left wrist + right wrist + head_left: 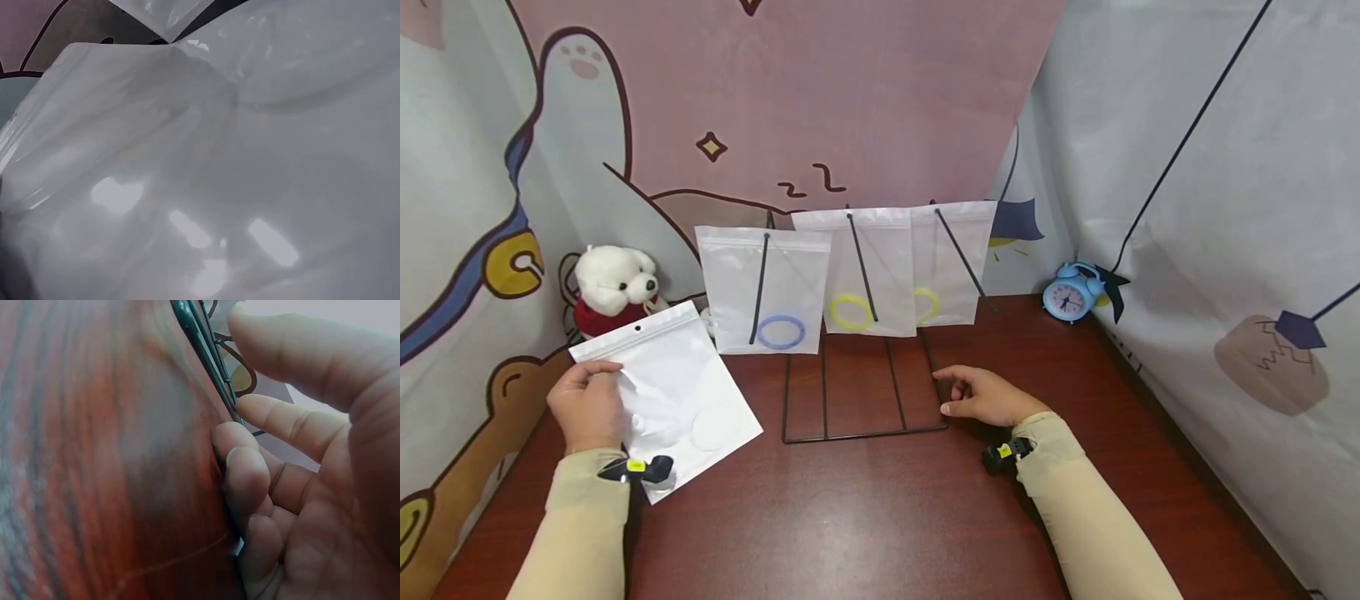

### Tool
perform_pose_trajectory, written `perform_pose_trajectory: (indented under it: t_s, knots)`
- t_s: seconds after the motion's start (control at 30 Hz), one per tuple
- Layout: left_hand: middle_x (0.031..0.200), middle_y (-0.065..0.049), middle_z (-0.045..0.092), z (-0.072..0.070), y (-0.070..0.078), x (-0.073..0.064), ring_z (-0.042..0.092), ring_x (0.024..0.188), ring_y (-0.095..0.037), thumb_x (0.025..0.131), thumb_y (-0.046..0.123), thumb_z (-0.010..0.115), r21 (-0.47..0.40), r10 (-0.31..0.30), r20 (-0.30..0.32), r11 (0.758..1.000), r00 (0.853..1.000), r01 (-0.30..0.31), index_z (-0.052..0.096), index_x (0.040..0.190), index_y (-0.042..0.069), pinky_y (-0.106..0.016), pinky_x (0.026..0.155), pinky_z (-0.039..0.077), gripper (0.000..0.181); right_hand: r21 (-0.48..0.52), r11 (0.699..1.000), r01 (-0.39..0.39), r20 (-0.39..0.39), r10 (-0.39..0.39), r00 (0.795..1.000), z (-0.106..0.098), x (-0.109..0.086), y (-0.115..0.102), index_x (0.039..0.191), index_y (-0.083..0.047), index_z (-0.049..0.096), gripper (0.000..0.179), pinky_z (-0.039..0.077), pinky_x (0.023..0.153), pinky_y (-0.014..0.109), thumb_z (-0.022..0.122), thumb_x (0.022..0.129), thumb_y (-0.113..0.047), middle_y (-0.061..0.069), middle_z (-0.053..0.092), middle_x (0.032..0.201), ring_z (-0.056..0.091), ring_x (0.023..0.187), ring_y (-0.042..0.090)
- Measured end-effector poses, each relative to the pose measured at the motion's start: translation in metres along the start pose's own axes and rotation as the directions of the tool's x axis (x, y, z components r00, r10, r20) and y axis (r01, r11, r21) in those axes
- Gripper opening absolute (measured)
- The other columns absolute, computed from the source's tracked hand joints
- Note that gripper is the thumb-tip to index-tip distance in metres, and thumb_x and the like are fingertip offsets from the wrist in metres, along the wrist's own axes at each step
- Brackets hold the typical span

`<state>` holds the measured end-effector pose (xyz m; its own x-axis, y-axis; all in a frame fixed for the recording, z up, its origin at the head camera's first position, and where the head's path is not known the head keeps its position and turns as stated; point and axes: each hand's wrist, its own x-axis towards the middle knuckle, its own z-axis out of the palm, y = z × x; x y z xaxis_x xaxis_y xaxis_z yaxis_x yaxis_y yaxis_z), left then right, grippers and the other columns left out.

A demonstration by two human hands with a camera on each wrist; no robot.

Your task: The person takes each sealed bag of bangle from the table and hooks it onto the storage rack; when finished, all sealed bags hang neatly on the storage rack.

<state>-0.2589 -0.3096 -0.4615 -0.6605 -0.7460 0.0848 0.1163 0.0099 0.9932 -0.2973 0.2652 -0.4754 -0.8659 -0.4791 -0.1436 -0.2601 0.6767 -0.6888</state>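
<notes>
A white zip-top bag (pixel 700 392) is pinched near its upper left edge by my left hand (pixel 591 404). It tilts over the table, with a small hole by its seal and a faint round outline inside. Its glossy surface (pixel 281 169) fills most of the left wrist view. My right hand (pixel 988 396) is beside the right side of a black wire rack (pixel 865 435), thumb and index finger apart, fingertips right at the wire. Three bags hang on the rack's prongs: one with a blue ring (pixel 781 332), two with yellow rings (pixel 850 312).
A white plush bear (pixel 613 283) in red sits behind the held bag at the left. Toward the back right stands a light blue alarm clock (pixel 1070 293). Printed cloth (pixel 850 100) encloses the brown wooden table (pixel 850 525) at the back and sides.
</notes>
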Motion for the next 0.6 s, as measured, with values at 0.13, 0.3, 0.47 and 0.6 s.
perform_pose_trajectory:
  t_s: [0.13,0.3,0.47,0.6]
  knots:
    - [0.085,0.005,0.063,0.0006,0.001,-0.0004,0.054,0.093,-0.01,0.093,-0.007,0.045,-0.081,-0.007,-0.007,0.997,1.0,0.006,0.076,0.083,-0.004,-0.026,0.087,0.035,0.033,0.0,1.0,0.004,0.001,-0.004,1.0,-0.0004,-0.0004,-0.0009,0.149,-0.01,0.056,0.061,0.05,0.077,0.034,0.08,0.095,-0.028,0.004,0.062,0.097,0.057,0.087,0.02]
    - [0.08,0.003,0.064,0.0013,0.0007,-0.0028,0.054,0.088,-0.013,0.092,-0.008,0.046,-0.135,0.008,-0.015,0.991,1.0,-0.01,0.075,0.08,-0.006,-0.024,0.078,0.038,0.032,0.002,1.0,0.007,-0.001,-0.007,1.0,0.0001,-0.0002,0.0001,0.15,-0.01,0.056,0.061,0.05,0.077,0.034,0.08,0.096,-0.027,0.004,0.062,0.097,0.057,0.087,0.02]
    - [0.077,0.003,0.065,0.0018,0.0001,-0.0034,0.052,0.08,-0.014,0.09,-0.008,0.045,-0.16,0.049,-0.013,0.986,0.999,-0.051,0.075,0.078,-0.006,-0.023,0.068,0.036,0.033,0.001,1.0,-0.003,-0.003,0.003,1.0,0.0008,0.0005,0.002,0.149,-0.011,0.056,0.061,0.05,0.077,0.034,0.08,0.096,-0.027,0.004,0.062,0.097,0.057,0.088,0.02]
    - [0.076,0.002,0.065,0.0029,0.0009,-0.0037,0.051,0.078,-0.015,0.089,-0.01,0.044,-0.192,0.084,-0.004,0.978,0.996,-0.083,0.075,0.077,-0.008,-0.023,0.064,0.034,0.033,0.004,1.0,-0.006,-0.003,0.006,1.0,0.0007,0.0004,0.0016,0.149,-0.011,0.056,0.06,0.049,0.078,0.034,0.08,0.096,-0.027,0.004,0.062,0.097,0.057,0.088,0.02]
